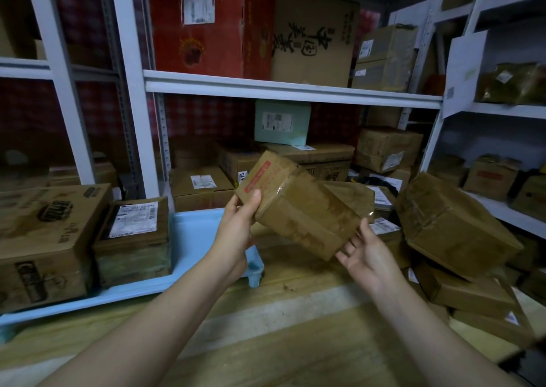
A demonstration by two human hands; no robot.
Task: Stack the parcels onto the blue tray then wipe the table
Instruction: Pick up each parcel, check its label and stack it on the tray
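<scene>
Over the tabletop a slick taped parcel, pinched by the left hand and propped on the spread right hand, could be dropped.

parcel storeroom, white shelves, stacked labelled cartons

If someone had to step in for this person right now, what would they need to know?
Left hand grips the upper end of a taped brown parcel, held tilted in the air; right hand lies open under its lower end.
Blue tray: two parcels done, a large printed box and a labelled parcel beside it.
Left: set this parcel on the tray, move the pile of parcels at the right, then wipe the wooden table. No cloth in view.
</scene>
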